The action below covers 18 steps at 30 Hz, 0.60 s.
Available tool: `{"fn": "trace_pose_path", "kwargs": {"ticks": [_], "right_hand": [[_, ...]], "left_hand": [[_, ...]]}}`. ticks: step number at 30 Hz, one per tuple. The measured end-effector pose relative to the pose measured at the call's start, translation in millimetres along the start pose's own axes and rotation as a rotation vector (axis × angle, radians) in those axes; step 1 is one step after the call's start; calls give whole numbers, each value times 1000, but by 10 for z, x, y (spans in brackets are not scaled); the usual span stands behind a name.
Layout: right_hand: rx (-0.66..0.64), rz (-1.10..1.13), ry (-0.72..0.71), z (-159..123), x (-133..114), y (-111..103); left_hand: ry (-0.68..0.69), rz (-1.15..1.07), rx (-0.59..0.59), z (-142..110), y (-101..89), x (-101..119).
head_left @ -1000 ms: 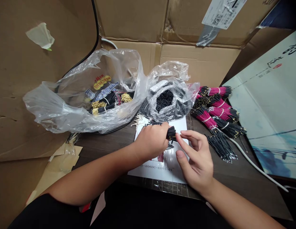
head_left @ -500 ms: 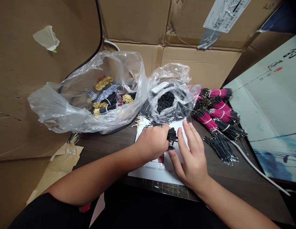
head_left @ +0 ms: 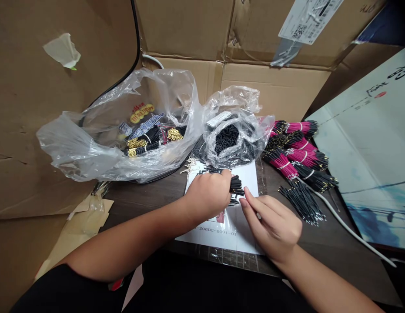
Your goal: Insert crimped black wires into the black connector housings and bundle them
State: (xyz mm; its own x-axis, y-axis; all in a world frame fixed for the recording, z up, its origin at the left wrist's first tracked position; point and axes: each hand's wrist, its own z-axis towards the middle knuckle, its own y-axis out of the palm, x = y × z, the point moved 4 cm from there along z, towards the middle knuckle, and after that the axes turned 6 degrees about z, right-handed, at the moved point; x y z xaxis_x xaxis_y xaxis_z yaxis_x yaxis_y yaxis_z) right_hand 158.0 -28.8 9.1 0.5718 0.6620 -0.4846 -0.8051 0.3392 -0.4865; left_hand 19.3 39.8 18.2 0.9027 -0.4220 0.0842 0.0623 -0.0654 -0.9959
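My left hand [head_left: 207,194] grips a bundle of thin black wires [head_left: 236,186] over a white printed sheet [head_left: 222,232]. My right hand [head_left: 270,224] rests just right of that bundle, its fingers drawn together near the wire ends. A small light tip shows between those fingers, too small to identify. Behind the sheet sits a clear plastic bag of short black pieces [head_left: 226,138]. Further left, a larger clear bag [head_left: 75,150] holds black wires with gold tips [head_left: 146,141]. Bundles of wires with pink sleeves [head_left: 296,155] lie to the right, beside a loose spread of black wires [head_left: 302,202].
A dark table [head_left: 319,237] carries everything. Cardboard sheets [head_left: 274,89] stand behind it and to the left. A white cable [head_left: 350,232] runs along the right, beside a large printed board [head_left: 365,152]. Crumpled tan paper [head_left: 85,217] lies at the left table edge.
My right hand has moved right and lifted off the sheet, its spread fingers drawing together. My left hand stays on the bundle.
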Motion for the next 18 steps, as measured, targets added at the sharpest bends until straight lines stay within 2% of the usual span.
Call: {"fn": "trace_pose_path", "kwargs": {"ticks": [9, 12, 18], "right_hand": [[-56, -30, -75, 34, 51, -28], [-54, -40, -101, 32, 33, -24], [-171, -242, -87, -27, -56, 122]], "left_hand": [[108, -220, -96, -35, 81, -7], [117, -248, -84, -40, 58, -1], [68, -174, -38, -16, 38, -29]]}}
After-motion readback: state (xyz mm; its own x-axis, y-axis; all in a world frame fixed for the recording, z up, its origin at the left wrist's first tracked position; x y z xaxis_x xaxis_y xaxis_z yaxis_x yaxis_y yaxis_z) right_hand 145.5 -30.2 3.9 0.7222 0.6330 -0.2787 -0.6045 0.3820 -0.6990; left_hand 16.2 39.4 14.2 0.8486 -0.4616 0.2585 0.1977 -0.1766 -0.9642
